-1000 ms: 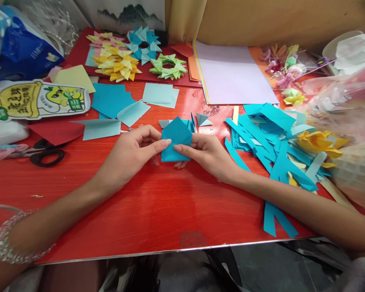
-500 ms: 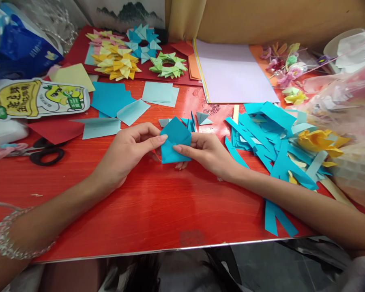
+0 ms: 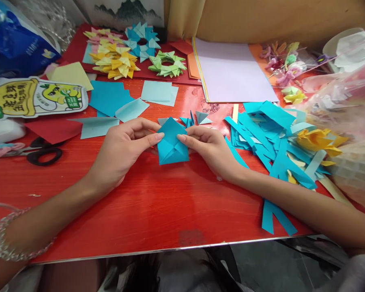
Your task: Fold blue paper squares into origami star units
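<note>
A small piece of folded blue paper (image 3: 173,148) is held up between both hands over the red table (image 3: 134,211). It has a pointed top, and crossing fold lines show on its lower half. My left hand (image 3: 129,142) pinches its left edge with the thumb in front; the fingers behind are partly hidden. On the opposite edge, my right hand (image 3: 208,146) pinches the paper between thumb and fingers. Just beyond the held piece lie small folded blue pieces (image 3: 188,120) and a pale blue folded one (image 3: 202,117).
Blue paper strips (image 3: 261,134) are heaped at right, by a yellow paper flower (image 3: 319,140). Black-handled scissors (image 3: 45,156) lie left. Blue sheets (image 3: 108,97), a green paper ring (image 3: 167,64) and a lilac sheet stack (image 3: 231,71) are farther back.
My right thumb has moved from the middle of the blue paper up to its right edge, uncovering the crossing folds. The paper has turned slightly to face me.
</note>
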{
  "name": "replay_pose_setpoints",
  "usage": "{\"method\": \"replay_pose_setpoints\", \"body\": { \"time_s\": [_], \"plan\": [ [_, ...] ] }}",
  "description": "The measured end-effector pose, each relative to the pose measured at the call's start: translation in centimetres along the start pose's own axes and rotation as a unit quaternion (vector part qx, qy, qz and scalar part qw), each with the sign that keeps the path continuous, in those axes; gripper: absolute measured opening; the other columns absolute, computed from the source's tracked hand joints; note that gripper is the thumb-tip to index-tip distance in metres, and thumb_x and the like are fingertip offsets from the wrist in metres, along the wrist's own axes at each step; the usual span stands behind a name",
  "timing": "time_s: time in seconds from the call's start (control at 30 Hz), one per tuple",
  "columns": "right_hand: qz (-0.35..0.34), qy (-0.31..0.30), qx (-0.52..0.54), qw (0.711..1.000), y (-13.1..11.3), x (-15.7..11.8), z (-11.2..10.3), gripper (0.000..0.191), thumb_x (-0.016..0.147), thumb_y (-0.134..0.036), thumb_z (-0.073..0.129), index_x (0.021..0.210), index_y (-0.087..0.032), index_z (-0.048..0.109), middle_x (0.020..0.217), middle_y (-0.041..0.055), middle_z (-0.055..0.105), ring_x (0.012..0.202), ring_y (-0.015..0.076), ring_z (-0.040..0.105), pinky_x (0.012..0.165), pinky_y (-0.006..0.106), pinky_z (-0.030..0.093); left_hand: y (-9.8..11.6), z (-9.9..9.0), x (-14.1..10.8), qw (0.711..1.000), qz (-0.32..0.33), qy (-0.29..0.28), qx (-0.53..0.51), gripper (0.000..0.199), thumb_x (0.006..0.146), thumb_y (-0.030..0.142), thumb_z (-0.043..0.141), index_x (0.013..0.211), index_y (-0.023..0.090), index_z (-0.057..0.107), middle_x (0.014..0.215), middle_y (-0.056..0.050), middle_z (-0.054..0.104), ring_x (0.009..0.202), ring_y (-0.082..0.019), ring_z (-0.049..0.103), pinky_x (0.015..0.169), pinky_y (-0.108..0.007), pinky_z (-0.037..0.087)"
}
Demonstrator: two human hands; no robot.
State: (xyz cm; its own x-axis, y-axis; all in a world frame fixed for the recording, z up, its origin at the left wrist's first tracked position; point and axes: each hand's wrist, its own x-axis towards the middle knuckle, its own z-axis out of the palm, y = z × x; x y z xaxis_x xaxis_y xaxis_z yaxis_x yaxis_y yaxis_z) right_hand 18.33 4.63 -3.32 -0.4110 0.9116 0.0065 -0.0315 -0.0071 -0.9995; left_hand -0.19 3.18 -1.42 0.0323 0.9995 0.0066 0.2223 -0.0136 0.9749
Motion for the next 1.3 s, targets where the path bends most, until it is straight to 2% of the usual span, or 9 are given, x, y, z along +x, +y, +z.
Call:
{"method": "replay_pose_setpoints", "body": {
  "time_s": [0.13, 0.3, 0.47, 0.73, 0.83, 0.9, 1.0, 1.17, 1.3],
  "plan": [
    [-0.004, 0.005, 0.052, 0.999, 0.13, 0.02, -0.04, 0.022, 0.080, -0.031, 0.062, 0.100, -0.021, 0.062, 0.080, -0.0012, 0.065, 0.074, 0.0119, 0.060, 0.069, 0.025, 0.051, 0.00, 0.07, -0.18, 1.000, 0.004, -0.013, -0.019, 0.014, 0.073, 0.025, 0.070, 0.086, 0.025, 0.071, 0.076, 0.003, 0.069, 0.071, -0.013, 0.064, 0.068, -0.024, 0.054],
    [0.002, 0.013, 0.089, 0.996, 0.09, 0.01, -0.04, 0.015, 0.082, -0.026, 0.059, 0.094, -0.022, 0.067, 0.087, -0.0012, 0.067, 0.082, 0.0128, 0.063, 0.076, 0.028, 0.052, -0.06, 0.17, -0.31, 0.999, 0.025, -0.011, -0.033, 0.012, 0.075, 0.025, 0.068, 0.085, 0.030, 0.074, 0.084, 0.003, 0.072, 0.079, -0.016, 0.066, 0.071, -0.027, 0.055],
    [0.006, -0.004, 0.127, 0.992, 0.15, 0.14, -0.16, 0.014, 0.082, -0.022, 0.057, 0.089, -0.020, 0.069, 0.089, -0.0004, 0.067, 0.080, 0.0113, 0.063, 0.075, 0.026, 0.053, 0.14, 0.05, -0.51, 0.999, 0.041, -0.027, -0.008, 0.016, 0.077, 0.021, 0.067, 0.083, 0.034, 0.074, 0.089, 0.007, 0.072, 0.087, -0.013, 0.066, 0.080, -0.023, 0.053],
    [-0.009, -0.001, 0.093, 0.996, 0.33, 0.28, -0.15, 0.014, 0.079, -0.030, 0.064, 0.084, -0.017, 0.067, 0.087, 0.0013, 0.067, 0.077, 0.0110, 0.060, 0.071, 0.023, 0.050, 0.26, -0.26, -0.64, 0.995, 0.060, -0.048, 0.061, 0.020, 0.080, 0.020, 0.061, 0.083, 0.035, 0.073, 0.089, 0.010, 0.072, 0.090, -0.014, 0.064, 0.078, -0.021, 0.050],
    [-0.021, -0.005, 0.081, 0.996, 0.35, 0.29, -0.10, 0.013, 0.078, -0.027, 0.065, 0.087, -0.017, 0.064, 0.086, 0.0005, 0.066, 0.078, 0.0106, 0.061, 0.072, 0.023, 0.050, 0.25, -0.10, -0.54, 0.997, 0.050, -0.050, 0.039, 0.016, 0.082, 0.023, 0.059, 0.087, 0.032, 0.072, 0.095, 0.007, 0.071, 0.093, -0.015, 0.063, 0.078, -0.020, 0.049],
    [-0.035, -0.003, 0.075, 0.997, 0.31, 0.26, -0.08, 0.012, 0.079, -0.024, 0.065, 0.089, -0.018, 0.062, 0.086, -0.0004, 0.064, 0.077, 0.0094, 0.060, 0.071, 0.021, 0.050, 0.19, 0.03, -0.39, 0.998, 0.033, -0.045, 0.021, 0.012, 0.081, 0.029, 0.061, 0.089, 0.029, 0.070, 0.095, 0.005, 0.070, 0.091, -0.015, 0.063, 0.075, -0.020, 0.050],
    [-0.040, 0.008, 0.044, 0.998, 0.14, 0.14, -0.07, 0.014, 0.080, -0.025, 0.064, 0.091, -0.018, 0.060, 0.081, -0.0014, 0.062, 0.073, 0.0082, 0.058, 0.066, 0.020, 0.048, 0.08, 0.04, -0.15, 0.997, 0.017, -0.054, 0.056, 0.014, 0.080, 0.035, 0.062, 0.082, 0.023, 0.070, 0.081, 0.003, 0.069, 0.075, -0.012, 0.063, 0.067, -0.018, 0.049],
    [-0.007, 0.001, -0.005, 1.000, -0.24, -0.03, 0.04, 0.029, 0.081, -0.030, 0.062, 0.106, -0.018, 0.058, 0.067, -0.0038, 0.056, 0.065, 0.0087, 0.056, 0.058, 0.020, 0.045, 0.28, -0.03, -0.22, 0.991, 0.023, -0.037, 0.125, 0.018, 0.082, 0.034, 0.059, 0.073, 0.021, 0.068, 0.066, 0.003, 0.065, 0.063, -0.011, 0.059, 0.062, -0.018, 0.047],
    [-0.007, -0.021, -0.019, 1.000, -0.14, -0.01, 0.09, 0.031, 0.081, -0.032, 0.061, 0.107, -0.016, 0.059, 0.077, -0.0009, 0.059, 0.066, 0.0086, 0.053, 0.058, 0.021, 0.044, 0.59, 0.10, -0.55, 0.985, 0.040, -0.019, 0.166, 0.019, 0.082, 0.034, 0.058, 0.074, 0.021, 0.069, 0.067, 0.003, 0.066, 0.063, -0.011, 0.059, 0.060, -0.018, 0.047]
  ]
}}
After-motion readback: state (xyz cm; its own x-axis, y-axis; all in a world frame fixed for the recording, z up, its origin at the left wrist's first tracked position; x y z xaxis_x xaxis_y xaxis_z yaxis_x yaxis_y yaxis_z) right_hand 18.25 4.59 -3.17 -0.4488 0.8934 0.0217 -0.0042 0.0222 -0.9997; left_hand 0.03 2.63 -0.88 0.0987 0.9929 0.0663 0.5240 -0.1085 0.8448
